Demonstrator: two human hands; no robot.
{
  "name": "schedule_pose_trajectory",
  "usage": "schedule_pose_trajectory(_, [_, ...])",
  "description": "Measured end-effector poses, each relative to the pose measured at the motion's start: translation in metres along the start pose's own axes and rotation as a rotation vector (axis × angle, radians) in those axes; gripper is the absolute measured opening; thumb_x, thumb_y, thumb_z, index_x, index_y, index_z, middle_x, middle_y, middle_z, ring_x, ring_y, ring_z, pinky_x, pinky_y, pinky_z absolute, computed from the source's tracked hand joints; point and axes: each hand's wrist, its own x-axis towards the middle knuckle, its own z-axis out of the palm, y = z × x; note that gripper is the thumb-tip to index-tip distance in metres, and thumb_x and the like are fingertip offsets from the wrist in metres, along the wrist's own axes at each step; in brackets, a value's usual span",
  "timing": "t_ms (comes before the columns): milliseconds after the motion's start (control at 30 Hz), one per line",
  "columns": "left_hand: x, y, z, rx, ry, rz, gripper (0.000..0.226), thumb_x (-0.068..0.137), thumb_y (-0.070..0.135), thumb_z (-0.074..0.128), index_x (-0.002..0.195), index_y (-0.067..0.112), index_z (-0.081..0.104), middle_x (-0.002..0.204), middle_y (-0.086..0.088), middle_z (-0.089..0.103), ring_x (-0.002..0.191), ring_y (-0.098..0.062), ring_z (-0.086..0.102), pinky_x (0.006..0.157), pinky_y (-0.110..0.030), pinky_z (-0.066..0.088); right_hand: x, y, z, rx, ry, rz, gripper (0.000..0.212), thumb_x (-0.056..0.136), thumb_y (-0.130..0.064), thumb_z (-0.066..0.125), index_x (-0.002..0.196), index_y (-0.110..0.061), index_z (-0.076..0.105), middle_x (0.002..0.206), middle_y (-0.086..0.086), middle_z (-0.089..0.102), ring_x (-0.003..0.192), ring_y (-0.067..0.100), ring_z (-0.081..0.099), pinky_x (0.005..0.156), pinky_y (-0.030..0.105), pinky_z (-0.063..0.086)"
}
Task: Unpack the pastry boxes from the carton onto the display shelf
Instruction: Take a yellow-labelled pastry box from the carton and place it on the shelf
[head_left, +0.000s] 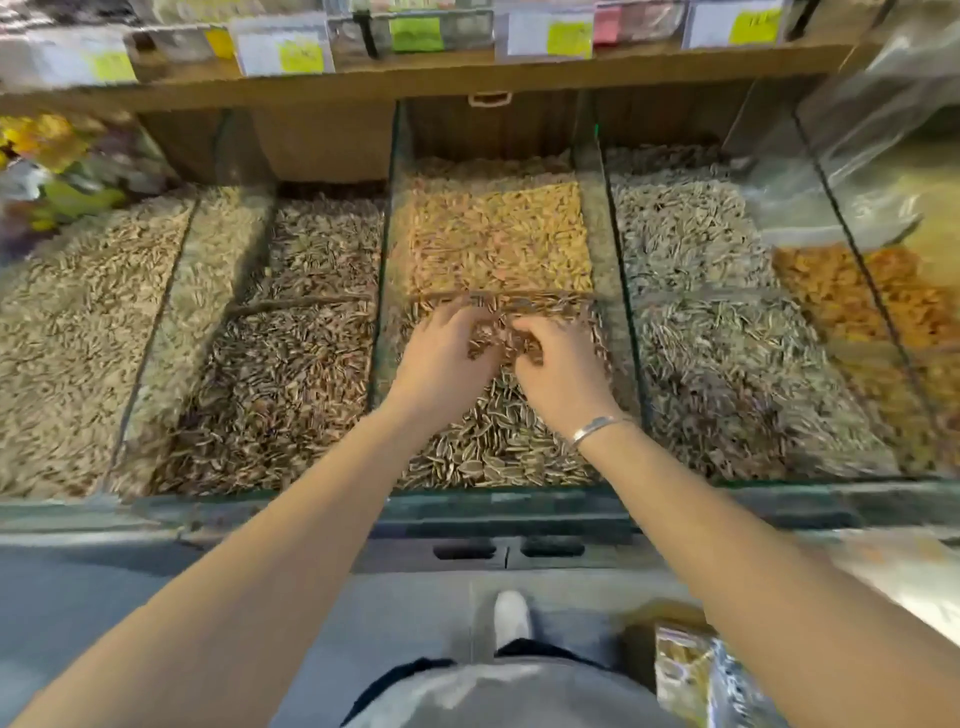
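No pastry box or carton is in view. Both my hands reach into the middle bin of striped sunflower seeds (488, 441). My left hand (441, 353) lies palm down on the seeds with its fingers curled into them. My right hand (556, 364), with a silver bracelet at the wrist, sits just beside it, fingers bent and gathering seeds. The fingertips of the two hands nearly meet over a small heap of seeds (498, 338).
Glass dividers (382, 291) split the counter into several bins of seeds and nuts. A wooden shelf (467, 78) with price tags runs above. An orange snack bin (831, 291) lies right. A foil packet (696, 675) sits on the floor near my foot (511, 618).
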Motion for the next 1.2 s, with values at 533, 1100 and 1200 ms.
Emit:
schedule_pose_trajectory(533, [-0.244,0.048,0.156,-0.230,-0.374,0.032,0.030,0.094,0.016,0.052,0.124,0.020,0.056,0.142,0.001,0.046,0.131,-0.014,0.043,0.093,-0.015,0.028,-0.331,0.103,0.019,0.164,0.107,0.498,0.035,0.089,0.000,0.045,0.119,-0.009,0.060,0.117,0.013,0.062,0.109,0.028,0.056,0.092,0.036,0.044])
schedule_pose_trajectory(1100, [-0.316,0.183,0.420,-0.252,-0.705,-0.584,0.030,0.091,0.024,0.054,0.119,0.017,0.055,0.098,-0.003,0.061,0.074,-0.014,0.051,0.065,-0.028,0.043,-0.477,0.373,-0.063,0.402,-0.053,0.972,0.024,0.090,-0.005,0.047,0.105,-0.010,0.064,0.110,0.012,0.066,0.099,0.028,0.060,0.083,0.027,0.045])
schedule_pose_trajectory(1200, [-0.320,0.182,0.471,-0.237,-0.690,-0.680,0.040,0.090,0.028,0.056,0.127,0.015,0.051,0.106,-0.004,0.060,0.084,-0.019,0.055,0.070,-0.028,0.041,-0.478,0.424,-0.063,0.316,-0.149,0.931,0.030,0.089,-0.006,0.045,0.113,-0.011,0.063,0.110,0.010,0.066,0.102,0.031,0.059,0.088,0.031,0.046])
